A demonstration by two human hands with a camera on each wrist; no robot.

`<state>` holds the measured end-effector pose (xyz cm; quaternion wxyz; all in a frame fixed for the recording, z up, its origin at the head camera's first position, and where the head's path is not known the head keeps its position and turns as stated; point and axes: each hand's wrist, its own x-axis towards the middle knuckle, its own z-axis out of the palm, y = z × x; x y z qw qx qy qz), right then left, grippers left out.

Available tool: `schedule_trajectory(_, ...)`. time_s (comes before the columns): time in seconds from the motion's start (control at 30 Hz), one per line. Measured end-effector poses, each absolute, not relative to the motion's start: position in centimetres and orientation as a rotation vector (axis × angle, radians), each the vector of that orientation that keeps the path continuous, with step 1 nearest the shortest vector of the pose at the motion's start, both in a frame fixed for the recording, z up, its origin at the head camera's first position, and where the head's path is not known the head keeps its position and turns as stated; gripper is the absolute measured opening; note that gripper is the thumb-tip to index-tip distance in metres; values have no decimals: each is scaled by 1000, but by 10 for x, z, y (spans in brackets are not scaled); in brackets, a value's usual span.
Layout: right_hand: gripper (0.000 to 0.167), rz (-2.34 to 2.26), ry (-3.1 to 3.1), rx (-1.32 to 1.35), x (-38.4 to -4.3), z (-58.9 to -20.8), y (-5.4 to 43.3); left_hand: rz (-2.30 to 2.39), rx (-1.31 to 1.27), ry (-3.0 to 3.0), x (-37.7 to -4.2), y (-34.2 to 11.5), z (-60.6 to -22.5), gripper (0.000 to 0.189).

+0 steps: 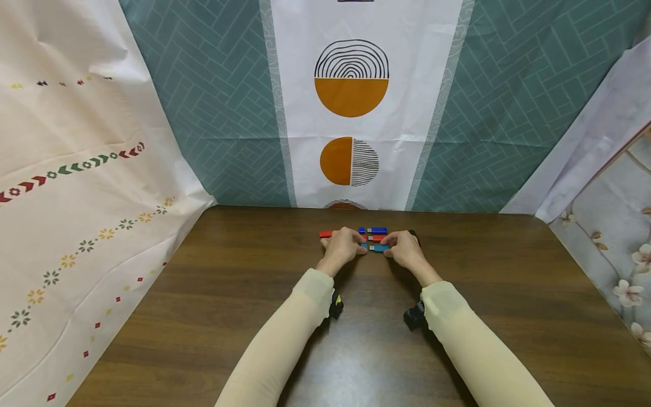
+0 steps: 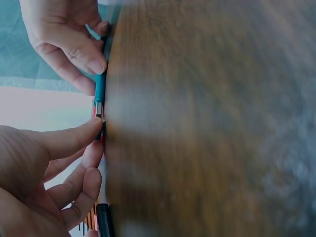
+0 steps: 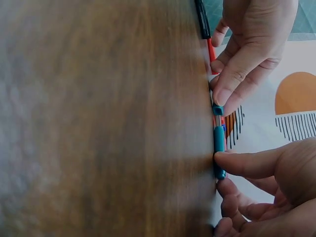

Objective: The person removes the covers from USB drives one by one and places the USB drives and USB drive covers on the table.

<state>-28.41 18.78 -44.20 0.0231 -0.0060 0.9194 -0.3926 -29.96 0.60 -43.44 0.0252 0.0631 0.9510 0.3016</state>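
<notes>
A teal USB stick [image 1: 380,249] lies low on the wooden table, its metal plug pointing left. My right hand [image 1: 405,249] pinches its body between thumb and fingers. Just left of the plug, my left hand [image 1: 342,247] pinches a small teal cap [image 3: 217,109]. In the right wrist view a short length of metal shows between cap and body. Behind them lie a red USB stick [image 1: 377,238] with a red cap [image 1: 363,238], and a blue USB stick [image 1: 378,230] with a blue cap [image 1: 362,230].
A red piece [image 1: 325,234] lies left of my left hand, and a black object [image 1: 413,233] shows behind my right hand. Another black piece [image 2: 103,219] appears beyond my left fingers. The table [image 1: 203,294] ends at a patterned cloth backdrop [image 1: 239,113].
</notes>
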Motion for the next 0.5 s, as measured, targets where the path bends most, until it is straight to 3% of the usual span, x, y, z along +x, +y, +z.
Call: schedule_trajectory(0.5,21,-1164,2871,-21,-286,-442,188,976,193,2916,-300,6,-434,17)
